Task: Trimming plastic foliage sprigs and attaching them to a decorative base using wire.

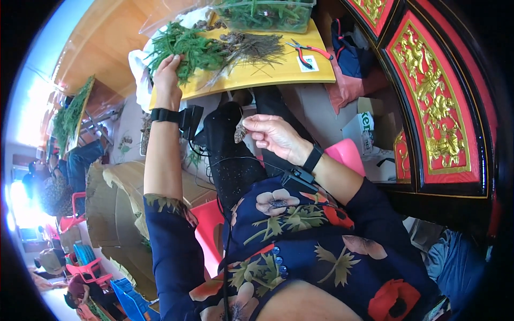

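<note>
The person sits at a small yellow wooden desk [300,72] with a dark floral top over the lap. The left hand [167,72] reaches forward onto the heap of feathery green sprigs [187,48] lying on the near left part of the desk, its fingers [174,60] curled down into the greenery and gripping a bunch of it. The right hand [273,135] is held back over the knees, below the desk's near edge, its fingers pinched narrowly on a small brownish dried stub [240,132] that sticks out to the left of the thumb. Just right of the green heap lies a bundle of thin brown dried stems [254,48], touching it. Red-handled pliers [306,52] rest near the desk's right end, well apart from both hands. A clear plastic tub filled with more greenery [265,15] stands at the far edge. Each wrist wears a black band, the left one [164,115] with a small black box cabled beside it.
</note>
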Tool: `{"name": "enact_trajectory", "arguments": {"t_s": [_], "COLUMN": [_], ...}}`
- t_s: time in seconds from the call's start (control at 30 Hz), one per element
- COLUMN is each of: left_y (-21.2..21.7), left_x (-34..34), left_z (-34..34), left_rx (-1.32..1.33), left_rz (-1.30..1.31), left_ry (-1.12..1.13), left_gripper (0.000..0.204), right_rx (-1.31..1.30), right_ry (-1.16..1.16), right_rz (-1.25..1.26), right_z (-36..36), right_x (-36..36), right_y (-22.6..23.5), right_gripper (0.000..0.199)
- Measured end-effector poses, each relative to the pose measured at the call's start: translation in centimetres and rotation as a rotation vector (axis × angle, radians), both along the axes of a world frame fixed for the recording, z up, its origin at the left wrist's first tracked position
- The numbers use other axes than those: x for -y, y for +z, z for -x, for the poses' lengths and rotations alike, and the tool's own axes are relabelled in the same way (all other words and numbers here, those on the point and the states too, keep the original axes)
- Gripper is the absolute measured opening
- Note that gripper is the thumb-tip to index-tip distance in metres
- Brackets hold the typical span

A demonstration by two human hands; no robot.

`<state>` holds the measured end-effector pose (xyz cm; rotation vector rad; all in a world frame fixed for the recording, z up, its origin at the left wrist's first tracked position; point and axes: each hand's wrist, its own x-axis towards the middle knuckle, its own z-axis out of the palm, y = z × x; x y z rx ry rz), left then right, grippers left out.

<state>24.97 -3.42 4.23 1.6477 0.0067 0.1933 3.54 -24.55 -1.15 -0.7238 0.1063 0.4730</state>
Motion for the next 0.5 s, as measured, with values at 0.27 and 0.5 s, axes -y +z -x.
{"name": "enact_trajectory", "arguments": {"t_s": [0.27,0.5], "left_y": [1.4,0.1], "left_x": [-4.0,-4.7], "left_z": [3.6,12.7], "left_rx": [-0.188,-0.215], "left_rz": [0.681,0.889], "left_ry": [-0.176,-0.085], "left_gripper": [0.023,0.024], "right_rx": [-0.001,0.019], "right_ry": [0.045,0.038], "right_rz": [0.019,0.086], "right_z": [-0.2,-0.6], "right_x": [-0.2,-0.3], "right_y": [-0.3,0.1], "right_gripper": [0.014,0.014]}}
